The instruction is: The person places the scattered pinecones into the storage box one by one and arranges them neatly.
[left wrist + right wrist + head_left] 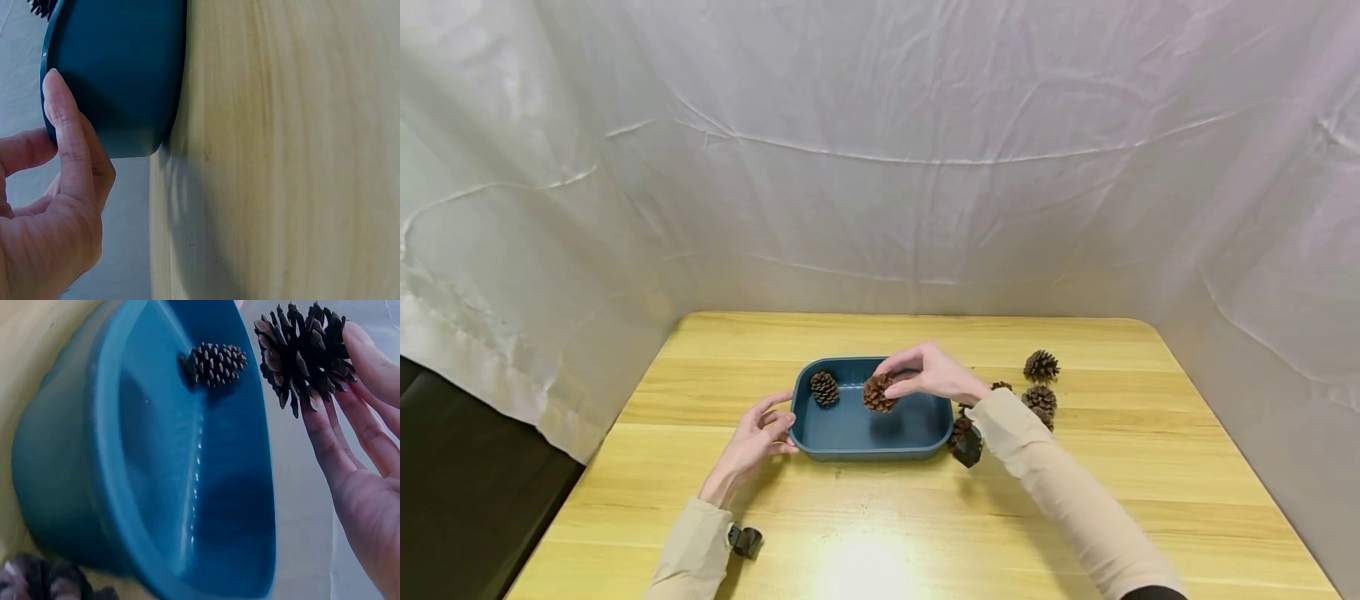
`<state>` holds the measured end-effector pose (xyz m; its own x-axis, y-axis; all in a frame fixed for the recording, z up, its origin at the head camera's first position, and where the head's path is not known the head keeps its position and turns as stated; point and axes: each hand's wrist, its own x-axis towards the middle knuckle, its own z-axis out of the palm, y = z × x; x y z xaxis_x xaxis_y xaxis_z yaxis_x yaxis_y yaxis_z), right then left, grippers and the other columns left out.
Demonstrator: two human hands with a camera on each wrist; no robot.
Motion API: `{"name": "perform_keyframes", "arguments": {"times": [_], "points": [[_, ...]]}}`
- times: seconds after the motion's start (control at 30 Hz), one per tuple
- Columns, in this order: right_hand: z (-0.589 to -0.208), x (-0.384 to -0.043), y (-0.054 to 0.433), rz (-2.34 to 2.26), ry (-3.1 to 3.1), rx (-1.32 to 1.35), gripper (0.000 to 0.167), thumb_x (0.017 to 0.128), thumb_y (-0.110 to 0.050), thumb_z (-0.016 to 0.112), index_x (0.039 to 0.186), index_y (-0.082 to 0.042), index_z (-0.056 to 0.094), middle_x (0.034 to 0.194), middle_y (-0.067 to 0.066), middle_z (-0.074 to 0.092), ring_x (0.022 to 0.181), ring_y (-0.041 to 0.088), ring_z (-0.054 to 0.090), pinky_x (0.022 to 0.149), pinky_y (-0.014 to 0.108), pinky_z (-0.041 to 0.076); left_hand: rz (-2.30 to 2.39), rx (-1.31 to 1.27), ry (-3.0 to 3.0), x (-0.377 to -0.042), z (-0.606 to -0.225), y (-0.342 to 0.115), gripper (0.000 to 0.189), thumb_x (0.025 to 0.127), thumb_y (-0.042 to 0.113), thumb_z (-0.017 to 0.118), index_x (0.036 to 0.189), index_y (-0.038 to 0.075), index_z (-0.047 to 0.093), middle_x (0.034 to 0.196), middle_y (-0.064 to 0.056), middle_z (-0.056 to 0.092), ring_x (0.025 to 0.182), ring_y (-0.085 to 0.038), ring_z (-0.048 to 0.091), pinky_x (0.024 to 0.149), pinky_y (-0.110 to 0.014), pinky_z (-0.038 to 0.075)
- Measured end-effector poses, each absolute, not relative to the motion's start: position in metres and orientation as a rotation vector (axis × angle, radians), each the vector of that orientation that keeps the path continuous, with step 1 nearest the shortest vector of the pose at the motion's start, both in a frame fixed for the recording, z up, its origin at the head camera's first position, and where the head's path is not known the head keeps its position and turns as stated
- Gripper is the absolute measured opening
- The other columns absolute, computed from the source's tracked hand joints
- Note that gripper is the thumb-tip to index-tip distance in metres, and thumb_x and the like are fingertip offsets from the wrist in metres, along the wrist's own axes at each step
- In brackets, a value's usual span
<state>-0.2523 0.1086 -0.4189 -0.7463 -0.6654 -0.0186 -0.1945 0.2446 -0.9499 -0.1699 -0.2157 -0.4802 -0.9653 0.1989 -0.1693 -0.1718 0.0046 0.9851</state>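
Note:
A brown pinecone [878, 393] is pinched between the thumb and fingers of my right hand [934, 373], held above the blue rectangular basin [868, 455]. The right wrist view shows this pinecone [304, 356] with its scales spread wide, raised over the basin's rim [106, 437]. A second, narrower pinecone [824, 388] lies inside the basin near its left end. My left hand [760, 433] grips that left end, thumb at the rim and other fingers against the outer wall. In the left wrist view, the thumb [65, 125] overlaps the basin's rim.
Right of the basin, several more pinecones lie on the wooden table [1150, 467], among them one at the back [1041, 366] and another in front of it [1040, 398]. Others are partly hidden by the right sleeve [1060, 492]. Pale cloth [917, 208] hangs behind the table.

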Motion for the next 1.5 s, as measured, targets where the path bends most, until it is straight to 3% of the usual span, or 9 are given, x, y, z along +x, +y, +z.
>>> {"name": "perform_keyframes", "arguments": {"times": [0.3,0.87,1.17,1.37,1.5], "points": [[-0.418,-0.256,0.093,-1.472,2.072,-0.834,0.033,0.085,-0.008,0.080,0.117,-0.002,0.072,0.118,0.016,0.074,0.101,0.015,0.070,0.088,0.033,0.064,2.047,0.036,2.019,-0.171,-0.481,-0.217,0.056,0.102,0.003,0.052,0.153,-0.005,0.029,0.101,-0.005,0.063,0.067,-0.009,0.062,0.066,-0.022,0.064],[-0.429,-0.261,0.063,-1.466,2.116,-0.710,0.029,0.085,0.005,0.074,0.114,0.001,0.073,0.119,0.019,0.073,0.103,0.018,0.069,0.088,0.032,0.064,2.059,0.045,2.011,-0.171,-0.482,-0.217,0.057,0.102,0.004,0.053,0.153,-0.005,0.029,0.100,-0.004,0.063,0.067,-0.009,0.062,0.067,-0.023,0.064],[-0.437,-0.255,0.048,-1.477,2.134,-0.616,0.027,0.085,0.002,0.076,0.112,0.001,0.074,0.114,0.019,0.074,0.094,0.015,0.071,0.083,0.032,0.065,2.059,0.052,2.012,-0.172,-0.482,-0.217,0.057,0.102,0.003,0.053,0.153,-0.005,0.029,0.100,-0.004,0.063,0.067,-0.009,0.062,0.067,-0.024,0.065],[-0.442,-0.250,0.038,-1.458,2.161,-0.581,0.025,0.082,0.001,0.079,0.107,-0.001,0.076,0.107,0.016,0.076,0.086,0.014,0.067,0.084,0.042,0.065,2.062,0.046,2.011,-0.171,-0.482,-0.217,0.056,0.103,0.004,0.053,0.153,-0.005,0.029,0.100,-0.004,0.063,0.067,-0.009,0.062,0.067,-0.024,0.064],[-0.445,-0.249,0.032,-1.475,2.158,-0.556,0.025,0.080,0.002,0.081,0.104,-0.001,0.076,0.102,0.016,0.077,0.080,0.011,0.067,0.080,0.038,0.065,2.070,0.049,2.007,-0.172,-0.482,-0.217,0.056,0.102,0.004,0.053,0.152,-0.005,0.030,0.100,-0.005,0.063,0.067,-0.009,0.062,0.066,-0.023,0.064]]}}
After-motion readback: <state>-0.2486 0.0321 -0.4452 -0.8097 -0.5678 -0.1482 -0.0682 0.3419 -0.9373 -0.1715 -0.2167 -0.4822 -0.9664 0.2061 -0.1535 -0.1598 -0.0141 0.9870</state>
